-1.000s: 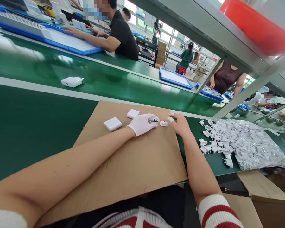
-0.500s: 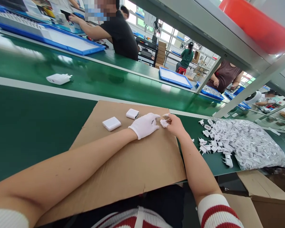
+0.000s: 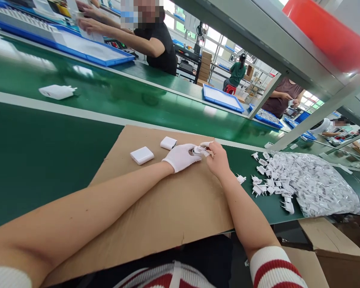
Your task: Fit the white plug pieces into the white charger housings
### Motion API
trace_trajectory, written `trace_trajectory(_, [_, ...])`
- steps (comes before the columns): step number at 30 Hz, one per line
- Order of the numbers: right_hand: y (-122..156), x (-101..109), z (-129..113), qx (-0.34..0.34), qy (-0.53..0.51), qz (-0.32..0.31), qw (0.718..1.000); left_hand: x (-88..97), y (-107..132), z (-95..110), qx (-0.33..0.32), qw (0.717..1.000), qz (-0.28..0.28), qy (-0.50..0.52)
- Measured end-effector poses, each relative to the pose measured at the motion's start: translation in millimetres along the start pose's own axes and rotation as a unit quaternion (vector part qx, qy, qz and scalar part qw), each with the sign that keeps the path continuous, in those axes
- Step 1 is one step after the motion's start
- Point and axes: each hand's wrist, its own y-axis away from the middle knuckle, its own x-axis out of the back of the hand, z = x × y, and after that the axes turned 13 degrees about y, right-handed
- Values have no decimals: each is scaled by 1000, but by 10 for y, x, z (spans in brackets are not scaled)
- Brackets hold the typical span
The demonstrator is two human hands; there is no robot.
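Observation:
My left hand (image 3: 181,157), in a white glove, is curled with thumb and fingers around one end of a small white plug piece (image 3: 200,150). My right hand (image 3: 217,159), with white covers on its fingertips, pinches the other end. Fingers hide much of the piece. Both hands are just above a brown cardboard sheet (image 3: 168,208). Left of the gloved hand lie two white charger housings, a nearer one (image 3: 142,155) and a farther one (image 3: 168,143). Several loose white plug pieces (image 3: 259,188) are scattered to the right of my right forearm.
A clear plastic bag (image 3: 324,184) full of white pieces rests at the right. One white charger (image 3: 57,92) with pins sits on the green belt (image 3: 114,96). Overhead runs a metal shelf with a red bin (image 3: 327,36). Co-workers sit beyond, near blue trays (image 3: 222,98).
My right hand has moved slightly left, bringing the plug piece to my left hand, whose fingers have closed on it. Across the belt, a co-worker's arms have shifted.

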Motion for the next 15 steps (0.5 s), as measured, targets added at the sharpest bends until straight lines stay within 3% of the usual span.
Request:
trace_trajectory(9, [-80, 15, -29, 36, 115, -55, 991, 6, 36, 43, -38, 998, -20, 48])
trace_trajectory(15, [-130, 2, -127, -1, 140, -67, 988, -7, 82, 95, -29, 988, 4, -155])
